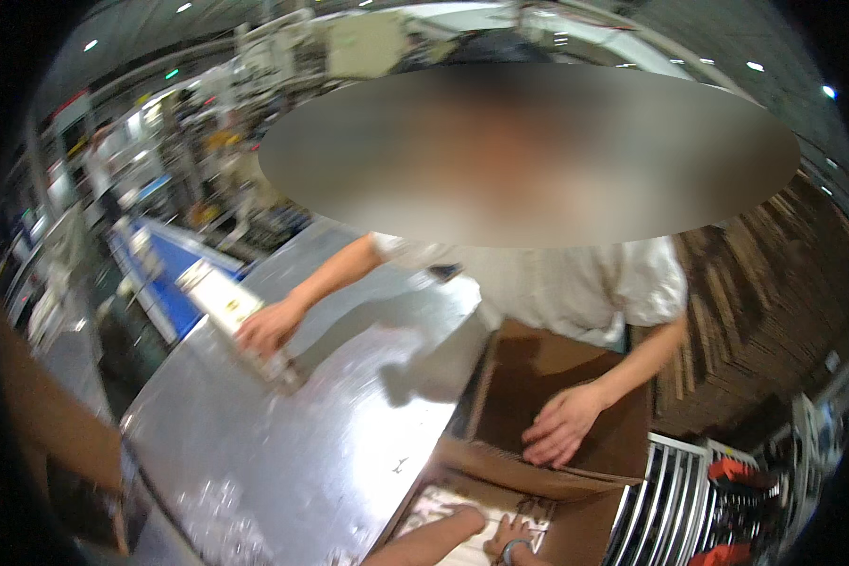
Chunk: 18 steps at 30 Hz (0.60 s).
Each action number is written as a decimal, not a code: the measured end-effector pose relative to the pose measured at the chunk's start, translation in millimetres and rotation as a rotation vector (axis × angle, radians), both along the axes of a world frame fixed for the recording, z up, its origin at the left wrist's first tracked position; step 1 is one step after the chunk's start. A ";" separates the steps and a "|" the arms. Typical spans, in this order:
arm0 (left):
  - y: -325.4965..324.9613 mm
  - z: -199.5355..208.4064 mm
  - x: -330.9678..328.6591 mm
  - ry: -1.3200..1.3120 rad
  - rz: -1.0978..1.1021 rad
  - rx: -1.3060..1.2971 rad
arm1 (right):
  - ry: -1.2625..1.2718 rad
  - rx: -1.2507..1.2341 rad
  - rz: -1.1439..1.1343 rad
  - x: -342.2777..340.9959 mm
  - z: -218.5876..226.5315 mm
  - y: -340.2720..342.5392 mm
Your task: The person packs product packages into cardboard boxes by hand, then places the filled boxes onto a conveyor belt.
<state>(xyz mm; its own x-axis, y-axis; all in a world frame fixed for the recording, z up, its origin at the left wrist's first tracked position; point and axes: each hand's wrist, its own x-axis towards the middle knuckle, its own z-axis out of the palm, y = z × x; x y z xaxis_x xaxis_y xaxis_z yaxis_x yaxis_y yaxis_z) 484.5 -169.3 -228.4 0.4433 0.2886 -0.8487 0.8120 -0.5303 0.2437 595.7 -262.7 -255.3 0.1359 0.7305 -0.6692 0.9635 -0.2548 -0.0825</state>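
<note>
Both my hands are inside a near cardboard box (583,524), over pale flat packages (434,503) that line it. My left hand (466,520) reaches in from the lower edge; its fingers do not show clearly. Beside it, my right hand (511,537), with a band at the wrist, lies open with its fingers spread on the packages. Across from me, a co-worker's hand (270,326) touches a pale long package (219,294) on the metal table. The co-worker's other hand (566,426) hangs over a second open cardboard box (505,391).
A shiny metal table (255,434) spreads to my left, with clear plastic (212,519) near its front. A blue conveyor (165,292) runs up to its far left. Metal rollers (665,500) with red parts (734,472) lie right. Stacked cardboard (750,292) stands behind.
</note>
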 end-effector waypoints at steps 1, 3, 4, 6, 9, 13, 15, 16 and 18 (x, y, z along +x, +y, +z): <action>-18.4 -116.7 -35.9 -0.374 0.010 0.241 | -0.020 -0.319 0.101 -32.5 0.4 21.2; -5.1 94.6 -16.0 -0.545 0.225 0.132 | -0.194 -0.180 0.293 22.0 -79.3 -13.5; -16.3 117.8 -42.6 -0.817 0.261 0.402 | -0.236 -0.216 0.377 17.6 -84.3 -9.3; -36.3 174.2 -92.9 -0.997 0.438 0.543 | -0.149 -0.291 0.480 38.2 -102.2 -1.5; -47.6 237.8 -190.3 -1.070 0.867 0.416 | 0.096 -0.396 0.444 110.0 -130.1 32.6; -101.9 151.8 -364.1 -0.589 1.318 1.108 | 0.338 0.022 0.032 110.8 -125.0 36.4; -119.1 135.9 -429.8 -0.033 1.537 0.906 | 0.493 0.070 -0.164 111.6 -128.3 21.9; -145.4 110.3 -459.0 -0.031 1.553 1.156 | 0.542 0.013 -0.241 91.4 -103.4 18.4; -163.2 100.0 -491.5 -0.015 1.527 1.128 | 0.596 -0.051 -0.354 58.5 -71.6 18.3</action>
